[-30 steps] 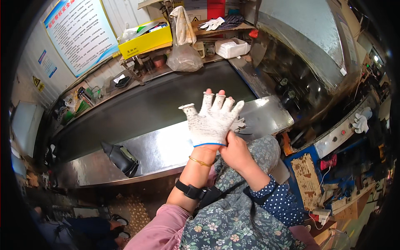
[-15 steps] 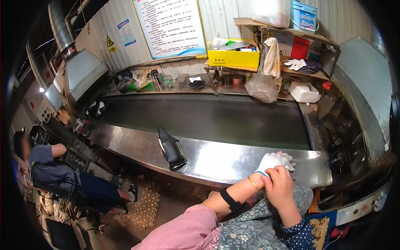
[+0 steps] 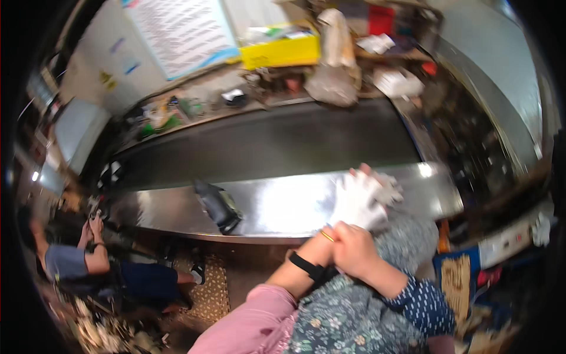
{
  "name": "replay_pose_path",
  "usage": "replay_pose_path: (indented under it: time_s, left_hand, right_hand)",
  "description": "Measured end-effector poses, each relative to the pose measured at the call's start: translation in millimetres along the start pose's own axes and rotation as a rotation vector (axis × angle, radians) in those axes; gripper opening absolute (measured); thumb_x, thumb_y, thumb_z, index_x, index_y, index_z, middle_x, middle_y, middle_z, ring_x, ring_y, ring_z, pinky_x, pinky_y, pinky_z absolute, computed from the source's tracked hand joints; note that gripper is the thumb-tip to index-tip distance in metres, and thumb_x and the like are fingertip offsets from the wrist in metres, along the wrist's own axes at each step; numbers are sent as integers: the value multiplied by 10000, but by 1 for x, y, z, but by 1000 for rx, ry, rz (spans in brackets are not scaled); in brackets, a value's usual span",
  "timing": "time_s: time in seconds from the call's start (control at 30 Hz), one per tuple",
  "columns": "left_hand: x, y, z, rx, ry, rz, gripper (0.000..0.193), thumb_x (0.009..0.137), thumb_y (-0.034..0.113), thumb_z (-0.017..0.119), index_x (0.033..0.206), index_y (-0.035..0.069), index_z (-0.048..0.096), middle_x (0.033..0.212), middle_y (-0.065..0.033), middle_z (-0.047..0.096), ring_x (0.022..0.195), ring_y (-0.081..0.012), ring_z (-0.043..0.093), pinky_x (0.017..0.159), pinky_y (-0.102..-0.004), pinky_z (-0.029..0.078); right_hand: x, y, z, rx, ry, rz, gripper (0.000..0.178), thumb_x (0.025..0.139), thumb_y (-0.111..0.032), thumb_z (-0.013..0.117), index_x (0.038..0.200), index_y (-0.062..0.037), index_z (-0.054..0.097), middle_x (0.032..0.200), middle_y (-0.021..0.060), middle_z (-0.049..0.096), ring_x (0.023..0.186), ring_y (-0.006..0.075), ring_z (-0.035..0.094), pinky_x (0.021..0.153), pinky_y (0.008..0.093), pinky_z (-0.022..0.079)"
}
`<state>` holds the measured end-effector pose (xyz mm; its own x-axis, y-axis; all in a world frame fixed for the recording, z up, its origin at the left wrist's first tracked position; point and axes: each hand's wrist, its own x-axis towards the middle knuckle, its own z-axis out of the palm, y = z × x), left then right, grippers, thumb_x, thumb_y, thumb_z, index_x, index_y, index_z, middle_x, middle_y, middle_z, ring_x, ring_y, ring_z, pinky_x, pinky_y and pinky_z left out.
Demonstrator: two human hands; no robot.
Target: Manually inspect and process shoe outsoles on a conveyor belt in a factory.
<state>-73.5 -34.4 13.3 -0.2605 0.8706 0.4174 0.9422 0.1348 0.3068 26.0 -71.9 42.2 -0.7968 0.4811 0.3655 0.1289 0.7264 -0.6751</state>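
Observation:
A white glove [image 3: 361, 203] covers my left hand [image 3: 356, 192], which reaches over the near metal ledge with its fingers apart. Pinkish fingertips show at the glove's far end. My right hand [image 3: 355, 252] is bare and closed at the left wrist, on the glove's cuff, close to a gold bangle [image 3: 328, 235]. White cloth bunches beside the gloved fingers; whether it is part of the same glove I cannot tell. Left of my hands, a black shoe [image 3: 217, 205] lies on the metal ledge [image 3: 283, 206].
Behind the ledge runs a dark conveyor belt [image 3: 265, 144]. A yellow box [image 3: 280, 50], a plastic bag [image 3: 332, 87] and a white container [image 3: 399, 81] stand along the back. Another person [image 3: 76, 259] sits at the far left. Machinery [image 3: 471, 127] stands at the right.
The view has shifted, and the picture is blurred. My gloved left hand has spread its fingers more. My right hand remains at the left wrist. The other person's arms now reach forward.

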Motion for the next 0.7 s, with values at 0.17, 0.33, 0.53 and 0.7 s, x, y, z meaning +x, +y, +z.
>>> replay_pose_path:
  time_s: [0.17,0.33,0.53,0.7]
  left_hand:
    - [14,-23,8,-1856,170,-623,477,1004,461,551,1193,27,612,1069,-110,645,934,-230,630,848,-370,531]
    - [18,-33,7,-2804,164,-607,488,1009,436,510,1240,14,592,1184,-164,642,1044,-290,624,938,-452,526]
    - [15,-13,-3,-2641,223,-830,475,990,444,534,1251,52,598,1276,-162,604,1215,-327,554,1092,-525,417]
    - [15,-27,11,-2452,319,-887,420,985,393,552,1219,48,603,1254,-147,595,1212,-313,539,1095,-550,414]
  right_hand:
    - [5,-3,-4,-33,207,-282,226,740,-19,652,964,-44,635,873,120,594,838,328,593,774,419,497]
    - [3,22,-19,-59,246,-139,210,799,-46,648,1009,-53,635,980,119,608,932,324,613,813,407,517]
    - [-10,18,-17,-105,198,-85,232,830,-35,637,1060,-21,612,1015,140,604,934,330,616,817,397,526]
    - [-8,29,-13,-77,149,-97,288,825,-44,639,1109,-19,600,1054,130,596,965,308,614,840,399,529]
